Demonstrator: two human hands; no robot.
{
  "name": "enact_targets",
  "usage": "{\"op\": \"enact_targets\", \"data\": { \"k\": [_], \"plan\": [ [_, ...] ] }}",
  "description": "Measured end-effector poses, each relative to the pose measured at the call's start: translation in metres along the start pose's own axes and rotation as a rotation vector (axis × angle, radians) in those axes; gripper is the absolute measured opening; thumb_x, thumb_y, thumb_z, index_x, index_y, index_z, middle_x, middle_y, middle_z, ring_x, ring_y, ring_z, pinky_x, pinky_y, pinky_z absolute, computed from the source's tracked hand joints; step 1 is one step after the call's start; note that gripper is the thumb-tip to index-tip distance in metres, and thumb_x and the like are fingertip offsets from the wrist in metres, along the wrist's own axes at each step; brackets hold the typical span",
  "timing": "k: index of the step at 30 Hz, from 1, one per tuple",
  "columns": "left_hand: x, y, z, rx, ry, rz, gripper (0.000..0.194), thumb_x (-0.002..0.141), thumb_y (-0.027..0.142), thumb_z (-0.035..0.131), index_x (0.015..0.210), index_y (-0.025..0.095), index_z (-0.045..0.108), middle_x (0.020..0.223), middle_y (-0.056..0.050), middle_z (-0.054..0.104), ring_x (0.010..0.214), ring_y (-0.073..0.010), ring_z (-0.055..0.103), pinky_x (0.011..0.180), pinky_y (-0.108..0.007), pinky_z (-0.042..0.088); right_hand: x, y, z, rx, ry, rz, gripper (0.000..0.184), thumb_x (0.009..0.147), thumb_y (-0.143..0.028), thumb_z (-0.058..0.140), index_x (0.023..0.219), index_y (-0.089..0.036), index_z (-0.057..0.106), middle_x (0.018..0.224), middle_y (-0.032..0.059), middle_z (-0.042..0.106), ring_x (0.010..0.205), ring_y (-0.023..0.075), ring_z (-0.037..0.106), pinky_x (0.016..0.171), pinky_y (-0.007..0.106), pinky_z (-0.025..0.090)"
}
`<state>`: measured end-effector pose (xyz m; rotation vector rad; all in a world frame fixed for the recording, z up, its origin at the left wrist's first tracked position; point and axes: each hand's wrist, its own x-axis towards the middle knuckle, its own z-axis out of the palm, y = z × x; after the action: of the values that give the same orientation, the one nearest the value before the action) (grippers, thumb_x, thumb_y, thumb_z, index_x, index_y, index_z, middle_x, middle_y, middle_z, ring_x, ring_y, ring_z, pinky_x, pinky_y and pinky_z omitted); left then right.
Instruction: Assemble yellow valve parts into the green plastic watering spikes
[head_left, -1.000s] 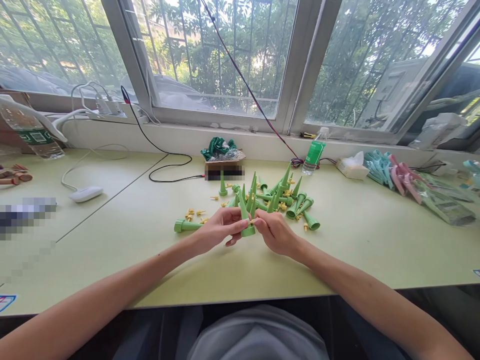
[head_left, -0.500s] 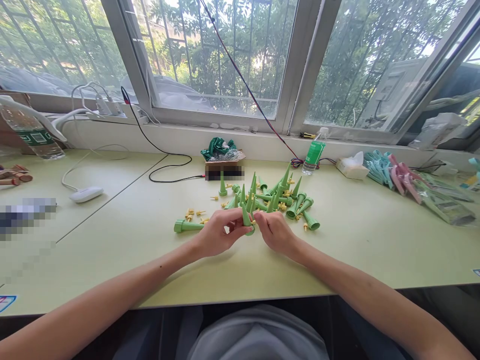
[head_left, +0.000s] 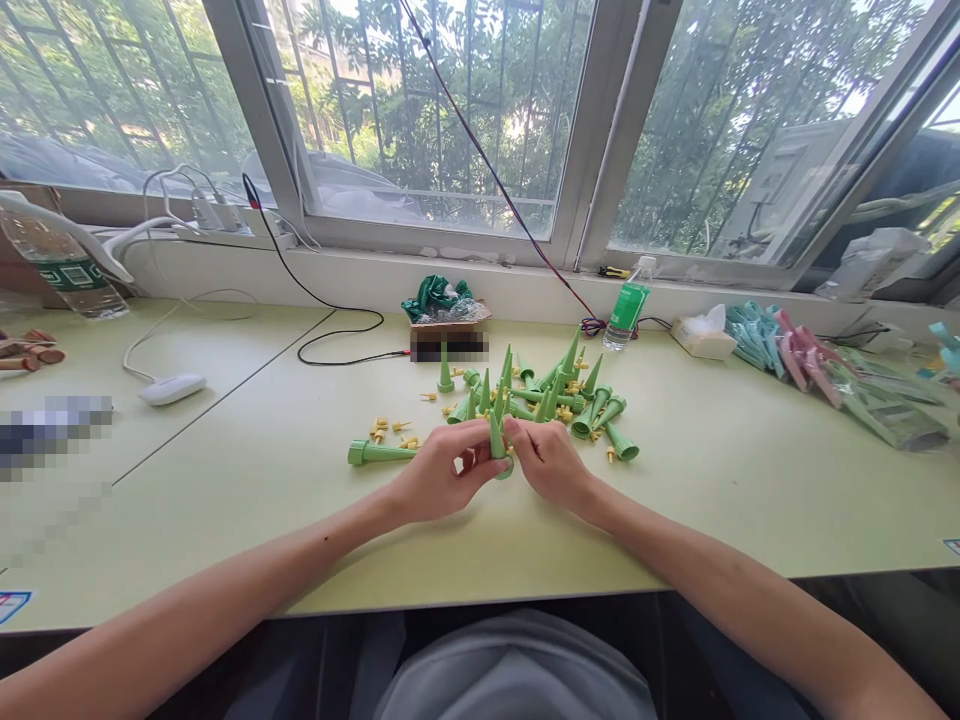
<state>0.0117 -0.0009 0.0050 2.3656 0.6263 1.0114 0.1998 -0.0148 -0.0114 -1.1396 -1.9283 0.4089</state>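
Between thumb and fingers, my left hand (head_left: 450, 468) grips a green plastic cone spike (head_left: 496, 440), its point up and its wider collar low. My right hand (head_left: 551, 462) is closed right beside the spike, thumb and fingertips pressed together against its side. A trace of yellow shows by those fingertips, but what they pinch is hidden. Behind both hands lies a heap of similar green cone spikes (head_left: 600, 410), some upright and some on their sides. Small yellow nozzle-like fittings (head_left: 379, 430) are scattered around. One more green spike (head_left: 375, 453) lies flat just left of my left hand.
A small box (head_left: 450, 325) with green plastic wrapping stands at the back. Behind the heap are a water bottle (head_left: 628, 305) and a tissue box (head_left: 705, 337). Teal and pink items (head_left: 795, 345) lie at right. A white device (head_left: 172, 389) and a black cable (head_left: 341, 335) are at left.
The spike in my left hand has shifted slightly right and down, closer to my right hand. My right fingertips now touch its side. The heap is unchanged.
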Motion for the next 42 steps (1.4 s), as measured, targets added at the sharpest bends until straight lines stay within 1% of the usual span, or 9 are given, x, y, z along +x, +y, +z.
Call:
{"op": "enact_targets", "data": {
  "k": [3, 7, 10, 13, 21, 27, 34, 38, 42],
  "plan": [
    [0.003, 0.002, -0.003, -0.237, 0.018, -0.145, 0.022, 0.093, 0.035, 0.063, 0.084, 0.014, 0.063, 0.069, -0.001, 0.056, 0.061, -0.0110, 0.049, 0.054, -0.023, 0.045, 0.000, -0.002, -0.003, -0.014, 0.053, -0.022, 0.050, 0.106, -0.052, 0.028, 0.066, -0.021, 0.034, 0.055, -0.0044, 0.036, 0.050, 0.0102, 0.029, 0.052, 0.027, 0.023],
    [0.005, -0.001, -0.009, -0.566, -0.051, -0.319, 0.029, 0.091, 0.042, 0.066, 0.092, 0.012, 0.066, 0.068, 0.000, 0.052, 0.052, -0.0073, 0.042, 0.044, -0.021, 0.035, -0.001, -0.006, -0.008, 0.057, 0.062, -0.025, 0.035, 0.105, -0.046, 0.036, 0.083, -0.021, 0.047, 0.057, -0.0069, 0.038, 0.049, 0.0104, 0.033, 0.052, 0.024, 0.026],
    [0.006, -0.003, -0.012, -0.722, -0.074, -0.380, 0.031, 0.089, 0.043, 0.068, 0.092, 0.012, 0.067, 0.074, -0.001, 0.054, 0.052, -0.0066, 0.042, 0.042, -0.020, 0.035, -0.002, -0.008, -0.010, 0.083, 0.009, -0.089, 0.028, 0.106, -0.040, 0.036, 0.094, -0.020, 0.052, 0.063, -0.0048, 0.046, 0.053, 0.0112, 0.040, 0.056, 0.024, 0.030],
    [0.008, -0.003, -0.012, -0.800, -0.067, -0.419, 0.032, 0.088, 0.044, 0.070, 0.089, 0.012, 0.067, 0.073, 0.000, 0.050, 0.051, -0.0056, 0.041, 0.042, -0.020, 0.035, -0.001, -0.007, -0.011, 0.067, -0.015, -0.151, 0.030, 0.106, -0.037, 0.035, 0.088, -0.020, 0.051, 0.069, -0.0022, 0.049, 0.058, 0.0119, 0.042, 0.060, 0.025, 0.032],
    [0.005, -0.002, -0.008, -0.684, -0.114, -0.453, 0.036, 0.087, 0.045, 0.071, 0.079, 0.012, 0.058, 0.065, 0.003, 0.046, 0.050, -0.0056, 0.043, 0.043, -0.019, 0.033, -0.001, 0.000, -0.007, 0.056, -0.026, -0.176, 0.038, 0.107, -0.037, 0.034, 0.071, -0.022, 0.035, 0.062, -0.0043, 0.039, 0.055, 0.0111, 0.033, 0.057, 0.025, 0.028],
    [0.007, 0.002, -0.008, -0.771, -0.099, -0.472, 0.034, 0.085, 0.045, 0.073, 0.085, 0.012, 0.065, 0.068, 0.003, 0.045, 0.052, -0.0059, 0.042, 0.043, -0.019, 0.035, -0.001, -0.003, -0.008, 0.109, -0.034, -0.201, 0.036, 0.107, -0.036, 0.033, 0.074, -0.022, 0.037, 0.063, -0.0047, 0.038, 0.054, 0.0107, 0.033, 0.056, 0.024, 0.028],
    [0.009, 0.004, -0.011, -0.934, -0.059, -0.556, 0.035, 0.081, 0.042, 0.077, 0.077, 0.011, 0.062, 0.066, 0.005, 0.040, 0.047, -0.0033, 0.036, 0.041, -0.019, 0.032, -0.002, -0.003, -0.009, 0.129, -0.064, -0.238, 0.030, 0.107, -0.035, 0.033, 0.083, -0.021, 0.044, 0.063, -0.0052, 0.040, 0.053, 0.0107, 0.033, 0.055, 0.024, 0.029],
    [0.008, 0.002, -0.012, -0.824, -0.100, -0.472, 0.034, 0.087, 0.045, 0.071, 0.082, 0.012, 0.062, 0.069, 0.003, 0.045, 0.051, -0.0055, 0.040, 0.043, -0.019, 0.033, -0.002, 0.000, -0.009, 0.095, -0.054, -0.232, 0.035, 0.107, -0.039, 0.031, 0.078, -0.022, 0.039, 0.061, -0.0050, 0.040, 0.051, 0.0105, 0.034, 0.054, 0.024, 0.029],
    [0.005, 0.002, -0.013, -0.507, -0.100, -0.280, 0.026, 0.093, 0.038, 0.063, 0.087, 0.013, 0.062, 0.071, 0.000, 0.052, 0.059, -0.0090, 0.046, 0.050, -0.021, 0.041, -0.003, 0.003, -0.007, 0.073, -0.063, -0.218, 0.040, 0.107, -0.044, 0.028, 0.074, -0.023, 0.033, 0.060, -0.0050, 0.040, 0.050, 0.0105, 0.034, 0.053, 0.024, 0.028]
  ]
}}
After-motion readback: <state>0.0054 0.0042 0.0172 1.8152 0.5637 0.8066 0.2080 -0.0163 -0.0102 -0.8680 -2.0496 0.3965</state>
